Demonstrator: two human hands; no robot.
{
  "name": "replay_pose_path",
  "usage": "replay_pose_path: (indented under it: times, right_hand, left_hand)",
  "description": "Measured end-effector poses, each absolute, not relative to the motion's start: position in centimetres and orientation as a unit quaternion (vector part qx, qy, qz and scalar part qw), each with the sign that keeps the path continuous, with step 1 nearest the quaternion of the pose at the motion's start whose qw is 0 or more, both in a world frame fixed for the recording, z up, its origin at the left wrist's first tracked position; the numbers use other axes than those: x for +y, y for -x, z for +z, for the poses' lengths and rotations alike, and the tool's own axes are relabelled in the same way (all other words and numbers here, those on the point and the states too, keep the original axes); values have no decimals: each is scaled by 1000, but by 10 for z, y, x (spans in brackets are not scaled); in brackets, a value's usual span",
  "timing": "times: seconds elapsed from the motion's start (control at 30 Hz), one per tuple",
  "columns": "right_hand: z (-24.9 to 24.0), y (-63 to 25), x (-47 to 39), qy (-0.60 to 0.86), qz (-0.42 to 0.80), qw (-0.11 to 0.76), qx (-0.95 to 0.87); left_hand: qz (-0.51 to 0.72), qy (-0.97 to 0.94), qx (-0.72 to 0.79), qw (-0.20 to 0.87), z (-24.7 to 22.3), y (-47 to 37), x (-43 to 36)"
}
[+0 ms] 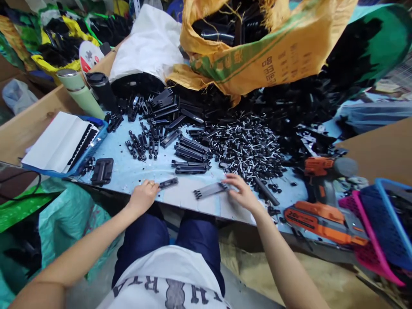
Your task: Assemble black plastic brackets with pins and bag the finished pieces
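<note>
My left hand (143, 195) is closed at the table's front edge, its fingertips gripping one end of a short black plastic piece (168, 183). To its right, my right hand (241, 193) pinches the end of a longer, flat black plastic part (210, 191) with pronged ends, smeared by motion. Just beyond both hands lies a stack of similar long black parts (191, 155). Small black linked pieces (141, 143) are spread farther left. A big heap of small black pins and screws with silvery shanks (249, 148) fills the table behind my right hand.
An orange cordless drill (322, 206) lies at the right, near pink and blue baskets (375, 231). A blue tray (66, 174) holds papers at the left, with a pale green bottle (80, 94) behind. An orange woven sack (257, 64) of black parts stands at the back.
</note>
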State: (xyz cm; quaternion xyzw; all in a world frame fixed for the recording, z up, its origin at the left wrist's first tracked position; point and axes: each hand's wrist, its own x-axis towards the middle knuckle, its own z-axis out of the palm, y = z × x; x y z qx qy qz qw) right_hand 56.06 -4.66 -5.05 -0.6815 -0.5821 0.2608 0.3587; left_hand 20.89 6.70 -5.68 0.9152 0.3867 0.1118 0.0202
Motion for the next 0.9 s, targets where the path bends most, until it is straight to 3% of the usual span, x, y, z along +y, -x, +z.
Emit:
replay_pose_path:
  times: [0.1,0.2,0.27,0.5,0.9]
  right_hand:
    - [-44,-547,-45,842,73,257,-469]
    - [-39,-512,-26,913,81,97,-389]
    - [-38,-493,-14,914,107,51,-387]
    - [-42,-472,-22,851,70,99,-512]
    - [-49,-413,-16,746,83,69,-657]
  left_hand:
    - [104,-904,414,26,-63,-228,46]
    - [87,-873,480,28,-65,-254,50]
    - [90,-853,512,35,-68,-265,56]
    - [212,-888,355,203,-70,-257,51]
    - [326,-800,399,307,-48,-263,41]
